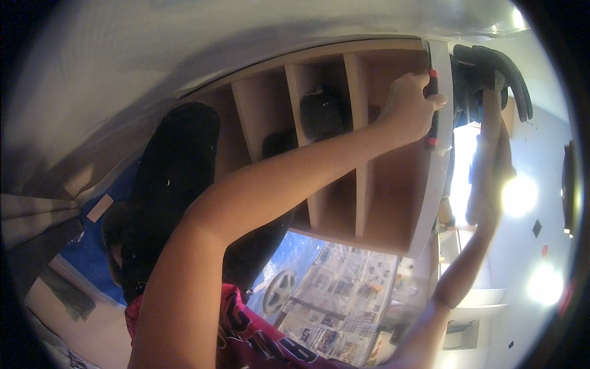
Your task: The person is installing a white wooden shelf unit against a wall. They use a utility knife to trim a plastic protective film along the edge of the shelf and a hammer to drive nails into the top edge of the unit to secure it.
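My left hand (pixel 410 111) is closed around a black handle with red ends (pixel 434 132). The handle lies along the white edge strip (pixel 424 215) of a wooden shelf unit (pixel 393 154). What kind of tool it belongs to cannot be made out. My left forearm crosses in front of the compartments. My right hand (pixel 490 178) is raised beyond the white edge, beside a black curved object (pixel 507 77). Its fingers are hard to make out against the glare, and I cannot tell whether it grips that object.
Dark objects (pixel 322 114) sit inside the shelf compartments. Pale plastic sheeting (pixel 184 37) hangs along the top. Newspaper (pixel 344 289) and blue sheeting (pixel 92 230) cover surfaces below. A grey wheel-like disc (pixel 279 292) lies by my red shirt. White shelves (pixel 479 301) and bright lamps (pixel 519 195) show at the right.
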The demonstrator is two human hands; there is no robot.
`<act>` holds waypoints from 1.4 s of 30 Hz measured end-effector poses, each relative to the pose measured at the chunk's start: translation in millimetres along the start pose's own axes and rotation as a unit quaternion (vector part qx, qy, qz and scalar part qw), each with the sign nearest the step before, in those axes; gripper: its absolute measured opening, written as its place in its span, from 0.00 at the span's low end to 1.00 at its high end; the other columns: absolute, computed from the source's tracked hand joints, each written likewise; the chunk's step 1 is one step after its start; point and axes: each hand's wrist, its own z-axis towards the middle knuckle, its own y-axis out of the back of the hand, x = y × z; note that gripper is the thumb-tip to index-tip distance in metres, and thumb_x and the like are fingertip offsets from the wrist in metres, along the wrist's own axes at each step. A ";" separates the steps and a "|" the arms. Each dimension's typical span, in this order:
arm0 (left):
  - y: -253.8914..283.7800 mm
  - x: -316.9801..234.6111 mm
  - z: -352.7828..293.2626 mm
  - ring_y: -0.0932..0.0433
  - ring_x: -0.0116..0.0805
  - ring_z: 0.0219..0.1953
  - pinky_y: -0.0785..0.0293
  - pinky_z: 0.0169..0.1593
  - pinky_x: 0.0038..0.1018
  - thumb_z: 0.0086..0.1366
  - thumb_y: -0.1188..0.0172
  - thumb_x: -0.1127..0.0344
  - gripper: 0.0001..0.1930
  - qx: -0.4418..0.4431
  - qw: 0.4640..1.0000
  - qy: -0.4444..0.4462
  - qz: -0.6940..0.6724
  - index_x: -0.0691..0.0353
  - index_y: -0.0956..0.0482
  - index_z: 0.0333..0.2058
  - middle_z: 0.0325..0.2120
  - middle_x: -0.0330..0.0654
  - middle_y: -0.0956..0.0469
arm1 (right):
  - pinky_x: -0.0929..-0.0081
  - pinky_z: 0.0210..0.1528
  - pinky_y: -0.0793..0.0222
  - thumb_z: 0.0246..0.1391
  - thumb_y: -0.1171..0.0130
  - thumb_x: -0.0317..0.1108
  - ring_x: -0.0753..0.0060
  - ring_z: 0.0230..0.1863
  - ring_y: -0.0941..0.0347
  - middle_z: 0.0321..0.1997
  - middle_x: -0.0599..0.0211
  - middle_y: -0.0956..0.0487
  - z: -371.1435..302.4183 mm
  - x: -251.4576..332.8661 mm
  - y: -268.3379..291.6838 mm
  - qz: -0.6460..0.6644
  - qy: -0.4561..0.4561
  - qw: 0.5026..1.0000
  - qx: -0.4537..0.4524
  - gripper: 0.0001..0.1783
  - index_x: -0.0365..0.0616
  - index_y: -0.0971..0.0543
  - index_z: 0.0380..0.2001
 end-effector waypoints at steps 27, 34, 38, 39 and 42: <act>-6.9 0.5 0.6 0.18 0.60 0.39 0.25 0.45 0.47 0.65 0.34 0.59 0.16 0.018 1.000 0.007 0.023 0.71 0.19 0.35 0.32 0.61 0.19 | 0.69 0.25 0.32 0.72 0.46 0.42 0.76 0.21 0.29 0.28 0.56 0.18 18.9 -14.4 -19.1 -0.085 0.169 0.981 0.038 0.27 0.48 0.31 0.70; -11.7 -1.6 -2.8 0.17 0.59 0.37 0.25 0.43 0.46 0.66 0.35 0.59 0.17 -0.007 1.000 -0.027 -0.003 0.72 0.19 0.36 0.31 0.61 0.19 | 0.72 0.23 0.32 0.71 0.45 0.45 0.77 0.21 0.29 0.30 0.59 0.17 12.9 -37.0 -13.1 -0.072 0.238 0.967 -0.057 0.28 0.46 0.31 0.69; -9.1 0.3 -2.6 0.17 0.59 0.36 0.25 0.43 0.46 0.66 0.34 0.58 0.17 0.005 0.999 0.006 -0.042 0.71 0.19 0.36 0.30 0.60 0.19 | 0.71 0.23 0.31 0.71 0.46 0.45 0.77 0.21 0.30 0.28 0.59 0.19 24.2 -29.9 -23.4 -0.081 0.167 0.982 0.027 0.28 0.47 0.30 0.69; -9.3 1.1 -2.4 0.17 0.59 0.36 0.25 0.43 0.46 0.66 0.34 0.59 0.17 -0.001 1.000 -0.001 -0.022 0.71 0.19 0.36 0.30 0.60 0.19 | 0.70 0.23 0.31 0.72 0.46 0.45 0.77 0.21 0.30 0.27 0.59 0.19 26.5 -30.3 -25.4 -0.078 0.155 0.984 0.042 0.28 0.47 0.30 0.69; -8.7 1.2 -1.1 0.17 0.59 0.35 0.24 0.42 0.45 0.65 0.33 0.60 0.16 -0.008 1.000 0.003 -0.005 0.71 0.19 0.36 0.30 0.60 0.19 | 0.71 0.25 0.32 0.72 0.47 0.44 0.77 0.21 0.32 0.23 0.61 0.24 26.3 -38.8 -21.5 -0.084 0.218 0.972 0.013 0.29 0.49 0.34 0.72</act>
